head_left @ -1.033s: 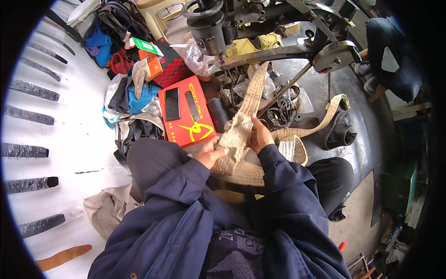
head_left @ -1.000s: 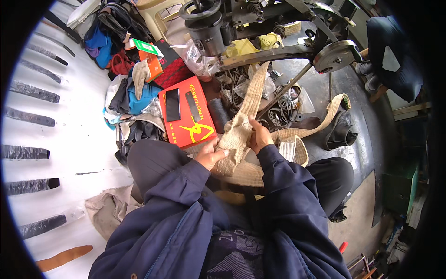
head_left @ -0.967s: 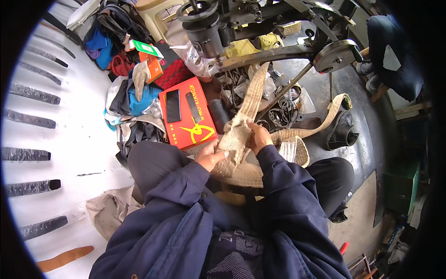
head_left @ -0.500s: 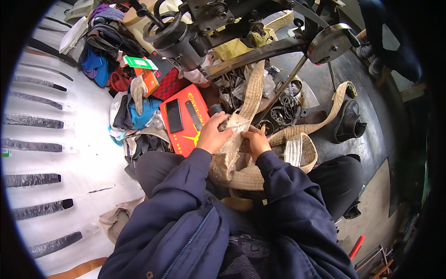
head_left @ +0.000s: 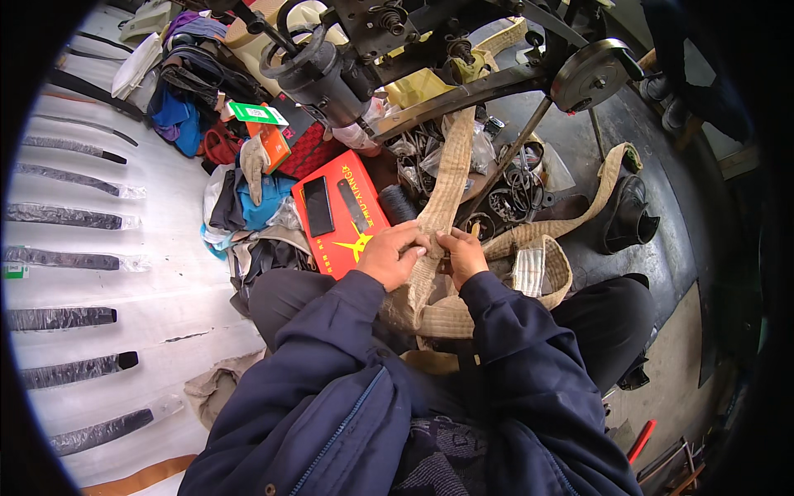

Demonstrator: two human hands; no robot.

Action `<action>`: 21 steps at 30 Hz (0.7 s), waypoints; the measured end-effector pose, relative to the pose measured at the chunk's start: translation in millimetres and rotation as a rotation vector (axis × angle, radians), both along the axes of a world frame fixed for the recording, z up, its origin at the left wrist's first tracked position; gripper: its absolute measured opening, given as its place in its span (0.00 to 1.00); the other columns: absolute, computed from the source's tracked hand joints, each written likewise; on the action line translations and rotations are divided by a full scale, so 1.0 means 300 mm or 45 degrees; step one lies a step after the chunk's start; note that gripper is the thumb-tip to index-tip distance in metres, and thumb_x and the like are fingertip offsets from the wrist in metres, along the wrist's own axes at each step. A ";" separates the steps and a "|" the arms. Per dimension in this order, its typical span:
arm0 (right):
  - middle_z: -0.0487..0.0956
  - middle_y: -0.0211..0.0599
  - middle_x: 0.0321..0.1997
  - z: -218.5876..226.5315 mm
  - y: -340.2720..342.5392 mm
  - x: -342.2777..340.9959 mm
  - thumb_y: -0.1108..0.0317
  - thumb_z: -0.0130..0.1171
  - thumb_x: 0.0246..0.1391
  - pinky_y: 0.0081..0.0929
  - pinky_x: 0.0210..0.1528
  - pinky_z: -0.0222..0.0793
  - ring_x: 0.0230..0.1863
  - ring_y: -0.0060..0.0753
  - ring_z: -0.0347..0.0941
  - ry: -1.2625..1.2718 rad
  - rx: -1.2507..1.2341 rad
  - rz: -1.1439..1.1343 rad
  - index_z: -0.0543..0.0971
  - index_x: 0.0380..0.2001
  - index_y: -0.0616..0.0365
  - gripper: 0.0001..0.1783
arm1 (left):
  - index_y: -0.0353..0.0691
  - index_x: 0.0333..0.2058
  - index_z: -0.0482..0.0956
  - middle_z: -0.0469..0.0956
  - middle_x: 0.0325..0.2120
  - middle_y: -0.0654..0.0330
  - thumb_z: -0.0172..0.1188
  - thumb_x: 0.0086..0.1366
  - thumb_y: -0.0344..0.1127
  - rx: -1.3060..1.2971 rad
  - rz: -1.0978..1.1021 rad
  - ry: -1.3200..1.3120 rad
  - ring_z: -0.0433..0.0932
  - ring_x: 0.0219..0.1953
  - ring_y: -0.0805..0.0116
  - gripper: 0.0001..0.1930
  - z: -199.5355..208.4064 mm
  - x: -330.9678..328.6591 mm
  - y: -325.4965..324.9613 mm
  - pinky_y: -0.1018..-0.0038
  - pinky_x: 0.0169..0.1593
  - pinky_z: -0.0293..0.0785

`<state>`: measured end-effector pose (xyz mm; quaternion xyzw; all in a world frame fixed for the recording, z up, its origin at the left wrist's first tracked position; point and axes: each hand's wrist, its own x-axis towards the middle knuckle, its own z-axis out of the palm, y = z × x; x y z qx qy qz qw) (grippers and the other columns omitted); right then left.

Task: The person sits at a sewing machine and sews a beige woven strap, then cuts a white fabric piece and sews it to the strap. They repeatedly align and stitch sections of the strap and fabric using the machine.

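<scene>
A wide beige woven strap [head_left: 452, 169] comes down from the machine and passes between my hands, then bunches and loops over my lap. My left hand [head_left: 392, 255] is closed on its left edge, thumb and fingers pressed together on the cloth. Opposite it, my right hand [head_left: 465, 255] pinches the right edge with thumb and forefinger; its other fingers are partly hidden. A folded, striped whitish end [head_left: 529, 270] of webbing lies right of my right hand. Just beyond my left hand sits a spool of black thread [head_left: 397, 204].
A black phone [head_left: 318, 207] and a flat dark blade [head_left: 354, 205] lie on a red box [head_left: 377, 217]. Overhead stands a dark metal machine with a handwheel [head_left: 589, 76]. Clothes pile up at left; a black shoe [head_left: 626, 217] is at right. Another person's legs show at far right.
My hands have drawn closer together on the strap, and the strap between them looks narrower and gathered. The black spool shows more fully now. The whole view has shifted slightly.
</scene>
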<state>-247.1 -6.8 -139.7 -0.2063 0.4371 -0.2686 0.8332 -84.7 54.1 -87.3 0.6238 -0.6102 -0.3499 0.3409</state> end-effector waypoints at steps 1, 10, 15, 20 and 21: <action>0.83 0.33 0.38 -0.010 0.003 0.003 0.66 0.57 0.63 0.28 0.34 0.75 0.32 0.26 0.79 -0.024 -0.011 -0.010 0.80 0.46 0.61 0.13 | 0.40 0.38 0.81 0.78 0.32 0.59 0.59 0.66 0.30 0.125 0.029 0.231 0.79 0.38 0.66 0.05 -0.004 0.006 -0.001 0.72 0.44 0.73; 0.82 0.37 0.47 -0.005 0.010 0.017 0.75 0.53 0.63 0.28 0.48 0.75 0.44 0.30 0.79 -0.111 -0.097 0.012 0.74 0.54 0.65 0.17 | 0.35 0.49 0.79 0.82 0.40 0.60 0.60 0.70 0.44 0.840 0.516 1.242 0.81 0.42 0.71 0.18 -0.067 0.069 -0.064 0.75 0.46 0.76; 0.82 0.35 0.48 0.018 0.012 0.006 0.72 0.57 0.62 0.26 0.48 0.73 0.45 0.27 0.78 0.008 -0.094 0.115 0.75 0.55 0.64 0.19 | 0.33 0.48 0.79 0.81 0.40 0.63 0.59 0.70 0.39 0.609 0.352 0.843 0.78 0.42 0.75 0.16 -0.117 0.073 -0.045 0.76 0.49 0.73; 0.80 0.35 0.51 0.019 0.026 0.033 0.75 0.60 0.60 0.31 0.44 0.82 0.45 0.30 0.81 -0.067 -0.180 0.125 0.70 0.61 0.59 0.26 | 0.33 0.45 0.79 0.80 0.35 0.64 0.57 0.70 0.36 0.515 0.385 0.757 0.75 0.36 0.78 0.12 -0.081 0.080 -0.027 0.77 0.42 0.71; 0.80 0.36 0.52 0.022 0.027 0.040 0.78 0.59 0.58 0.30 0.44 0.81 0.46 0.30 0.81 -0.091 -0.143 0.088 0.70 0.62 0.59 0.28 | 0.33 0.45 0.79 0.80 0.36 0.63 0.57 0.70 0.35 0.542 0.375 0.724 0.75 0.36 0.77 0.12 -0.067 0.085 -0.018 0.77 0.42 0.71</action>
